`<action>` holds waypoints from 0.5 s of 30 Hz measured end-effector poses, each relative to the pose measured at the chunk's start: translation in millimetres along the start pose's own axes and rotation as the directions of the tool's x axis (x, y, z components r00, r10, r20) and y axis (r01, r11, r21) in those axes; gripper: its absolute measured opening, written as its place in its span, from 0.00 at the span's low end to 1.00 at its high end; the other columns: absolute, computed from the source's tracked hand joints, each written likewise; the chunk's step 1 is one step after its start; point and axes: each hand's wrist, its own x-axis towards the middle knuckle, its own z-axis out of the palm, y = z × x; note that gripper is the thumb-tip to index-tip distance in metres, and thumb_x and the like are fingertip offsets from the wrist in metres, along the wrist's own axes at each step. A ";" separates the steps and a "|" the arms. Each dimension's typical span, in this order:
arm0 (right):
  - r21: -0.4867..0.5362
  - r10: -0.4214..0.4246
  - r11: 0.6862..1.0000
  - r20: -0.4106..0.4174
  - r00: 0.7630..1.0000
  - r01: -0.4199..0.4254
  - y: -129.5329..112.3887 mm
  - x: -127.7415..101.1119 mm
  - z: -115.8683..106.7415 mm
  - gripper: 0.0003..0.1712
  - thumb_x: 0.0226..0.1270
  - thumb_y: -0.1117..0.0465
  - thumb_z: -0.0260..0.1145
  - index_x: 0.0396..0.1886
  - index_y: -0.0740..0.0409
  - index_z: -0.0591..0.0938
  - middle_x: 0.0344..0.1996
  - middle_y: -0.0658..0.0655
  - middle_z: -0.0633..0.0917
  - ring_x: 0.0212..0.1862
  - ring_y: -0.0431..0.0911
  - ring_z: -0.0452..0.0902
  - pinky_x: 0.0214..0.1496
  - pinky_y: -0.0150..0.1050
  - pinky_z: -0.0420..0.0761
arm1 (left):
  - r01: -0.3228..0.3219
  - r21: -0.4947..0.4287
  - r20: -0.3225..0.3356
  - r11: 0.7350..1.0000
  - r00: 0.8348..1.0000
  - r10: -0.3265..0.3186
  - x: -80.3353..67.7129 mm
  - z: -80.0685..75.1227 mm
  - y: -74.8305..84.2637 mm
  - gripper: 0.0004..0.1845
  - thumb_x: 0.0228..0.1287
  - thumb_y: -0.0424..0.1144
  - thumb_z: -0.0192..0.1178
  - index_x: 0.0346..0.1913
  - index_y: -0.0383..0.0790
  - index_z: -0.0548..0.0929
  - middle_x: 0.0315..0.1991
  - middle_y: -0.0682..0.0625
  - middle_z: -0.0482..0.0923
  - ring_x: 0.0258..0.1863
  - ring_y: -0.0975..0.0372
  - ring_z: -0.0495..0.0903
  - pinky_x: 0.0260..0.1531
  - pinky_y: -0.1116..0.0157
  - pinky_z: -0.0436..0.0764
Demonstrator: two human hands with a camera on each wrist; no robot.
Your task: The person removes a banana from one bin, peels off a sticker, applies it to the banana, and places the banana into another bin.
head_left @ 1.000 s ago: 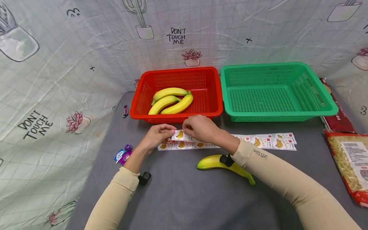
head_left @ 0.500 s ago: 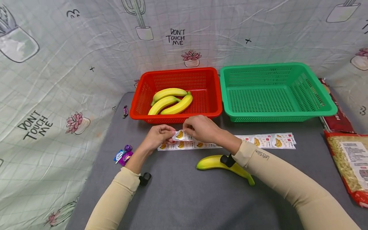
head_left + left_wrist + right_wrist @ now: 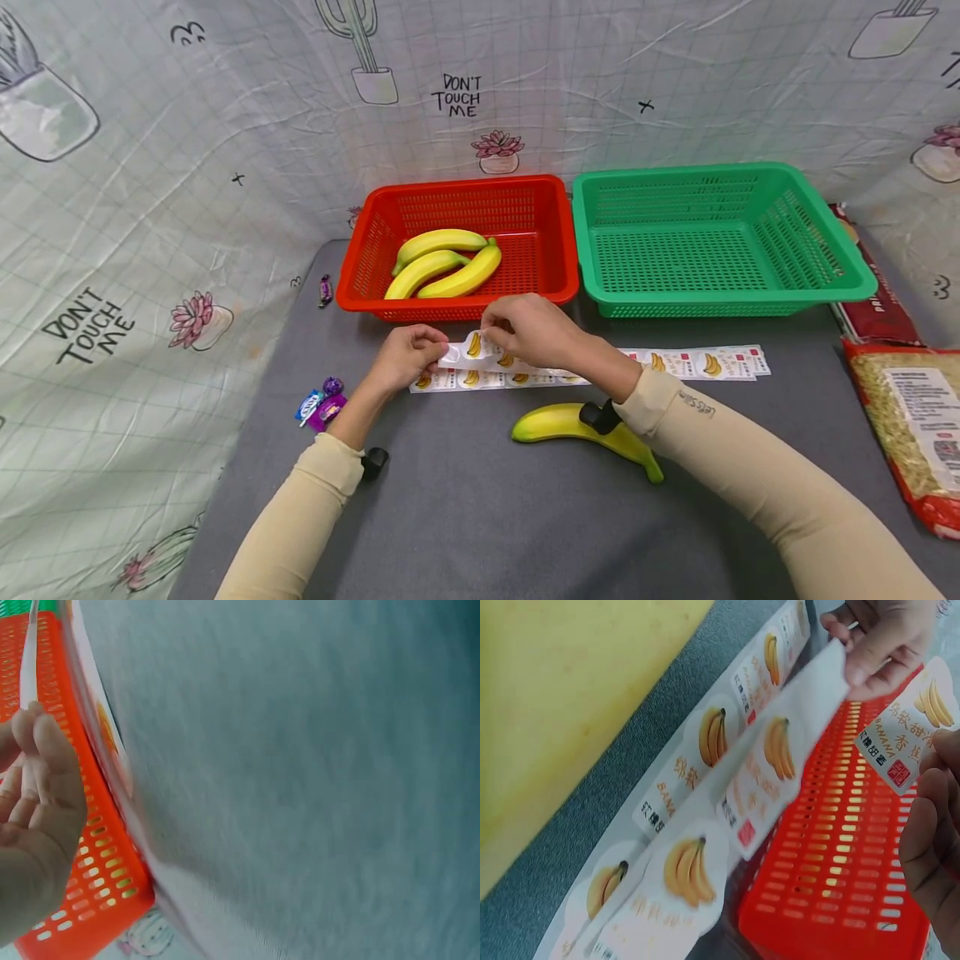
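Note:
My left hand (image 3: 405, 362) pinches the left end of a sticker strip (image 3: 776, 754) between thumb and fingers, holding that end up. Bare white backing shows beside its fingertips. Close by, my right hand (image 3: 536, 329) pinches a single banana-print sticker (image 3: 911, 724), which stands apart from the strip in the right wrist view. A second sticker strip (image 3: 471, 379) lies flat on the table beneath the raised one. Nearer the body, one yellow banana (image 3: 551, 423) with a green tip lies on the table, partly under the right wrist.
Behind the hands stands a red basket (image 3: 459, 315) with three bananas (image 3: 442, 242) in it. To its right is a green basket (image 3: 727, 297). Wrapped candies (image 3: 327, 410) lie at left, with another candy (image 3: 326, 290) farther back. A bag of grain (image 3: 911, 408) rests at far right.
The right hand has lifted slightly, and the sticker in its fingers has come off the strip, baring the backing. The raised strip's right end has shifted left. The left hand moved slightly left.

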 end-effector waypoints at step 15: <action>0.065 0.025 0.998 -0.056 0.998 -0.021 11.5 -16.1 -11.8 0.04 0.72 0.59 0.67 0.37 0.51 0.86 0.30 0.48 0.85 0.31 0.43 0.75 0.35 0.37 0.76 | -0.033 0.587 -0.052 0.809 0.996 0.078 8.7 5.2 0.9 0.05 0.67 0.39 0.65 0.34 0.42 0.84 0.25 0.49 0.79 0.25 0.58 0.75 0.27 0.63 0.68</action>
